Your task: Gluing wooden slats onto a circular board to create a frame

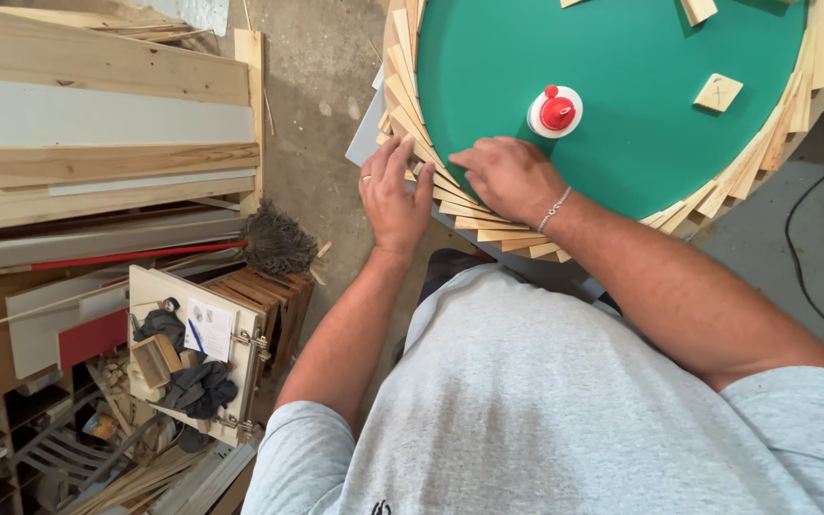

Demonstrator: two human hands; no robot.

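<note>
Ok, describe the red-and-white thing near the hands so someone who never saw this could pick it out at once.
Start at the round green board ringed by overlapping wooden slats. On its green face, just beyond the right hand, stands a small white disc with a red knob. It is the only red item on the board; its neighbours there are plain wooden blocks.

Left hand (pixel 393 195) and right hand (pixel 507 176) flat on fanned wooden slats (pixel 474 217) edging a green disc (pixel 622 86)

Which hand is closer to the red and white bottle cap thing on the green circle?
Right. The right hand lies just below the red and white cap; the left hand presses the wooden slats, farther left.
</note>
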